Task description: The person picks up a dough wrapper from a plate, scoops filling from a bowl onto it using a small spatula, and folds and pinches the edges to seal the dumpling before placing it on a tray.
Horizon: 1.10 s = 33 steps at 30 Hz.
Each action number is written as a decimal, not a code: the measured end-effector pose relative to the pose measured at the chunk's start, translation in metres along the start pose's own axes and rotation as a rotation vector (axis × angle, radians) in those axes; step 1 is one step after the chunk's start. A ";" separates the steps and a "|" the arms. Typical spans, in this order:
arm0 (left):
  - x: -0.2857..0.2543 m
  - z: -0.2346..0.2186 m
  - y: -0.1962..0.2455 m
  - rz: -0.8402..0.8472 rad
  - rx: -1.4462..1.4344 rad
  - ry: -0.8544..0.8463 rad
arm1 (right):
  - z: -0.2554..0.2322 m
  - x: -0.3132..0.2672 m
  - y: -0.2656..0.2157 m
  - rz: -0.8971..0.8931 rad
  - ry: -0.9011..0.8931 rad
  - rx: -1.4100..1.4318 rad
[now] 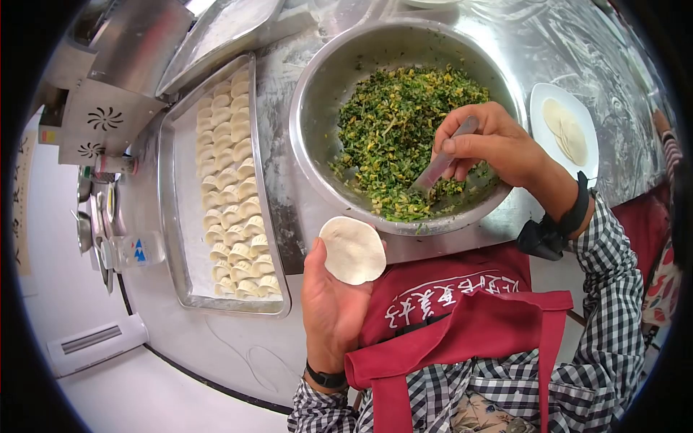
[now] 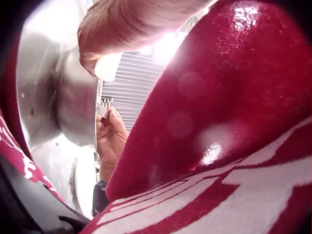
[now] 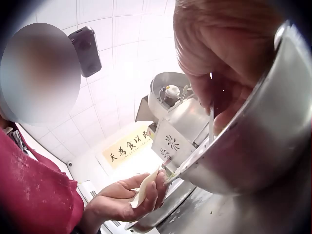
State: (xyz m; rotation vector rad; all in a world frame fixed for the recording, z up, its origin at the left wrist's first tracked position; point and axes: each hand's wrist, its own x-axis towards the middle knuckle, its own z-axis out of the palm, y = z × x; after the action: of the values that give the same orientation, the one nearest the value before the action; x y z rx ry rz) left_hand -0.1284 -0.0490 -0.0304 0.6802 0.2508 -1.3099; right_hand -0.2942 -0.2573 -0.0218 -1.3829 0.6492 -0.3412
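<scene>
My left hand (image 1: pixel 332 310) holds a round dumpling wrapper (image 1: pixel 353 251) flat at the near rim of a steel bowl (image 1: pixel 307 151), thumb at the wrapper's left edge. In the right wrist view, the fingers (image 3: pixel 158 187) curl up along the wrapper (image 3: pixel 145 189). Over the bowl, my right hand (image 1: pixel 498 144) grips a flat grey spoon (image 1: pixel 442 160) by its handle. The spoon's lower end sits in chopped green and yellow filling (image 1: pixel 404 101), which partly hides its tip.
To the left, a metal tray (image 1: pixel 172 216) carries rows of folded dumplings (image 1: pixel 234 195). Several wrappers (image 1: pixel 564 130) lie on a white plate (image 1: pixel 545 97) at the right. Another tray (image 1: pixel 216 36) stands at the back left. Flour dusts the steel table (image 1: pixel 577 43).
</scene>
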 end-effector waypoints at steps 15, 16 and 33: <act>0.005 0.018 0.003 0.090 0.128 -0.083 | -0.012 0.006 -0.001 0.142 0.061 0.359; 0.006 0.023 0.003 0.109 0.167 -0.080 | -0.014 0.005 -0.003 0.097 0.067 0.380; 0.036 0.047 -0.010 -0.184 0.083 -0.258 | 0.025 -0.042 -0.019 -1.093 -0.037 -0.822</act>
State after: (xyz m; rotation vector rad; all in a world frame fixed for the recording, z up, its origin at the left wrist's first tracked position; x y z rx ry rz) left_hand -0.1378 -0.1064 -0.0155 0.5602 0.0500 -1.5750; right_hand -0.3089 -0.2165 0.0077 -2.4690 -0.1137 -0.9725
